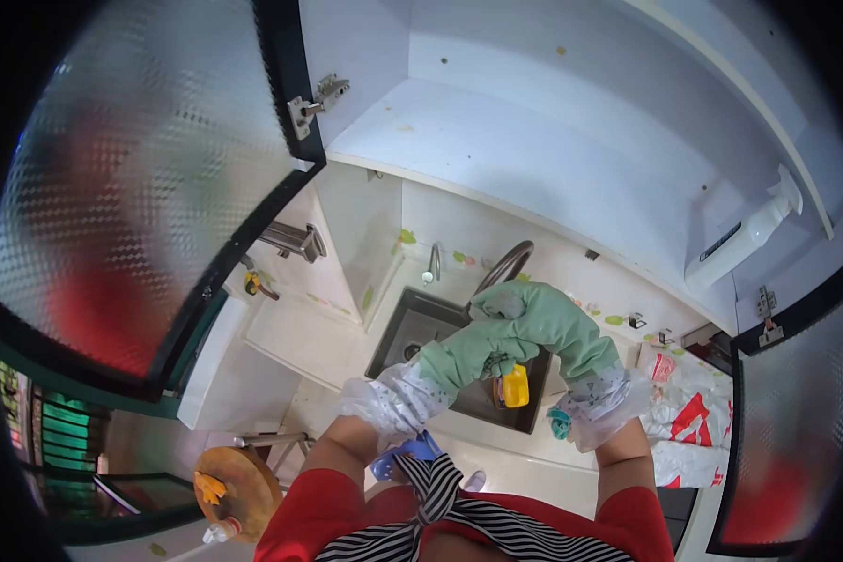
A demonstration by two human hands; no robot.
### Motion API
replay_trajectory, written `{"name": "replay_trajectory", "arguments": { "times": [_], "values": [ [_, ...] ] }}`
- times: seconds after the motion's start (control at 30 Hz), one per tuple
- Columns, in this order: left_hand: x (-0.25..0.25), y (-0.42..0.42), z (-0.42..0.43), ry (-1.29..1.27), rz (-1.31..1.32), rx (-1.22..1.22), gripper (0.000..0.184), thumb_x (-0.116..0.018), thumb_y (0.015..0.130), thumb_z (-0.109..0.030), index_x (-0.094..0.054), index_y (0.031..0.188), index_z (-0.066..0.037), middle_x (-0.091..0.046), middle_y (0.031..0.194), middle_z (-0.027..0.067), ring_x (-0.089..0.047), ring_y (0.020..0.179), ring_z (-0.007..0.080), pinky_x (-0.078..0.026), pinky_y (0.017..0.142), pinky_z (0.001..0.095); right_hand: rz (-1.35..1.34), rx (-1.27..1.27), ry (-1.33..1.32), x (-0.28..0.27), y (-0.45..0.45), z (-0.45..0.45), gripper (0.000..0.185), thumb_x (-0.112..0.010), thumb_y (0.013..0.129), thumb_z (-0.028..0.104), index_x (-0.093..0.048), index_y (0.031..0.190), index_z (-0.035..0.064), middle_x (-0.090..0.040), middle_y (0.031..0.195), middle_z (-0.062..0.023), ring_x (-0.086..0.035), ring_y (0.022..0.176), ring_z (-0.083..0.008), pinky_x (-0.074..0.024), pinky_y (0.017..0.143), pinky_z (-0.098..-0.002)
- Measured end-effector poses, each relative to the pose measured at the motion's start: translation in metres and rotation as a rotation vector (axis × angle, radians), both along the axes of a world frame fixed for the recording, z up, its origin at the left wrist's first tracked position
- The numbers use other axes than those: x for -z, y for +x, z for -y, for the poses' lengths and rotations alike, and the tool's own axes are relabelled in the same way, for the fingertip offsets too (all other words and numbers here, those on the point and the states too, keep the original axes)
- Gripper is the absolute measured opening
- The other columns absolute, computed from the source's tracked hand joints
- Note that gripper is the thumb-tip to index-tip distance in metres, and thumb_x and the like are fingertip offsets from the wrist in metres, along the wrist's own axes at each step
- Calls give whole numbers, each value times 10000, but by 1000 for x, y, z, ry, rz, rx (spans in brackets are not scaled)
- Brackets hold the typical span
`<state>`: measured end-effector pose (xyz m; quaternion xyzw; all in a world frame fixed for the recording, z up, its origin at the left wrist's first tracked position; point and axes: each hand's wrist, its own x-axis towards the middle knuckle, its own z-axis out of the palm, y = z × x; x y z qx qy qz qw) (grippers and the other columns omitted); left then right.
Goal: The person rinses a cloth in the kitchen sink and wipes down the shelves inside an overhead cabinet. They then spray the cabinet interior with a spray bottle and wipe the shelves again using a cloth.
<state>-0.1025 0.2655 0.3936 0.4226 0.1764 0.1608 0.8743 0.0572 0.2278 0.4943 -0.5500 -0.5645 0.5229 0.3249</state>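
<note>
Both my hands wear green rubber gloves with pale patterned cuffs, and they come together over the sink (459, 398). My left hand (482, 351) is bent with its fingers curled, and a dark grey rough patch shows at its fingertips. Just above it, my right hand (510, 304) is closed around or beside a greyish patch that may be cloth or part of the glove. Whatever lies between the hands is hidden. Below them a yellow bottle (514, 386) is in the sink's right part. The curved faucet (508, 265) rises behind my right hand.
Overhead is an open cabinet (496, 131) with a white spray bottle (745, 234). Its glass doors swing out at left (140, 187) and right (796, 440). A red-and-white plastic bag (688, 417) lies on the right counter, a teal scrubber (559, 423) nearer me. A round stool (239, 492) stands lower left.
</note>
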Motion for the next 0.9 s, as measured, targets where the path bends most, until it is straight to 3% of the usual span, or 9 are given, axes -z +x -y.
{"name": "replay_trajectory", "arguments": {
  "times": [0.17,0.27,0.37,0.47,0.57,0.67,0.77,0.87,0.9],
  "values": [
    [-27,15,-2,182,55,-122,217,-802,983,-145,-772,1174,-46,-752,913,21,-690,697,109,-514,581,223,482,101,179,-2,-6,-12,322,-892,913,331,-806,1065,60,-795,927,-98,-741,855,-227,-602,830,-376],
    [-37,21,-1,220,88,-162,223,-802,978,-139,-776,1177,-41,-757,916,25,-692,695,114,-522,594,226,592,186,311,16,-6,-16,348,-811,937,398,-803,1035,64,-786,948,-162,-764,889,-357,-598,835,-439],
    [-45,25,8,243,98,-171,229,-801,973,-132,-780,1180,-37,-762,918,29,-694,693,119,-530,608,229,827,188,577,59,5,-29,390,-833,927,459,-773,968,76,-771,894,-144,-735,840,-355,-592,811,-444],
    [-50,28,16,247,113,-167,234,-801,968,-125,-784,1183,-32,-767,921,32,-696,691,125,-537,622,232,810,260,380,57,6,-19,427,-817,927,502,-774,1005,85,-777,950,-177,-729,879,-391,-592,846,-451],
    [-57,23,21,230,122,-145,241,-801,963,-118,-788,1186,-27,-772,923,36,-698,688,130,-545,635,235,816,235,163,3,1,3,408,-857,913,436,-765,1071,71,-787,964,-142,-753,902,-339,-596,860,-425],
    [-65,2,14,201,23,-74,247,-800,959,-111,-792,1189,-22,-777,926,40,-700,686,136,-553,649,238,192,257,72,-11,30,27,442,-888,905,348,-738,1187,42,-777,961,-86,-762,945,-238,-603,855,-391],
    [-77,-15,-15,195,-203,47,232,-827,938,-107,-811,1147,-7,-773,921,41,-704,721,137,-548,666,254,-168,30,124,-36,51,51,455,-887,915,243,-708,1261,8,-754,942,-43,-748,864,-162,-624,740,-353],
    [-118,-12,-9,273,-143,-53,267,-855,917,-160,-779,1112,6,-780,931,65,-746,770,148,-570,591,286,13,320,68,-84,42,91,440,-821,952,149,-678,1339,-6,-750,930,-60,-727,725,-155,-612,590,-332],
    [-129,-8,-5,311,-110,-93,250,-851,924,-148,-792,1112,6,-791,974,70,-752,815,150,-580,649,284,123,353,54,-102,38,101,427,-789,956,107,-672,1350,-11,-750,923,-66,-724,695,-163,-610,564,-329]
  ]
}}
